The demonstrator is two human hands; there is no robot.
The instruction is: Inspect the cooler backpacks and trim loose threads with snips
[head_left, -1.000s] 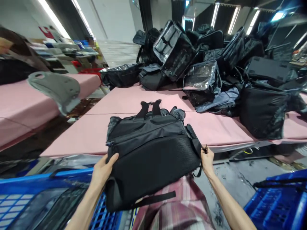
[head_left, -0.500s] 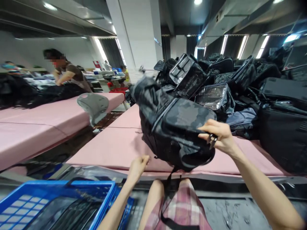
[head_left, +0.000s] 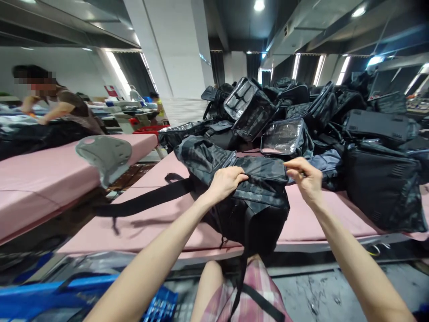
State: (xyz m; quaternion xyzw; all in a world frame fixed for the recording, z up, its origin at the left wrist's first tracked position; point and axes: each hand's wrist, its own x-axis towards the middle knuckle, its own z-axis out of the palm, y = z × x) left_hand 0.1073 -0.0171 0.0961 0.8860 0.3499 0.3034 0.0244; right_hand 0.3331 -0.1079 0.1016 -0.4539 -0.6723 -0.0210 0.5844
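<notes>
A dark camouflage backpack (head_left: 261, 172) lies on the pink-covered table in front of me, its black underside toward my lap. My left hand (head_left: 227, 182) grips the fabric on top, with thumb and fingers pressed together. At the right end, my right hand (head_left: 305, 178) pinches the backpack's edge between thumb and forefinger, the other fingers curled in. Whether anything else is inside that palm is hidden. One wide black strap (head_left: 147, 197) stretches left over the table, and another thin strap (head_left: 241, 277) hangs down across my lap.
Behind the backpack rises a heap of similar dark bags (head_left: 288, 105), some with clear panels. A large black bag (head_left: 378, 188) stands at right. Blue baskets (head_left: 161, 304) sit low at left. Beyond a grey chair back (head_left: 106, 154), a co-worker (head_left: 56, 100) leans over another pink table (head_left: 40, 183).
The backpack has turned and come down on the table, its strap swinging left. My left hand has risen onto it. The small black metal tool in my right hand no longer shows.
</notes>
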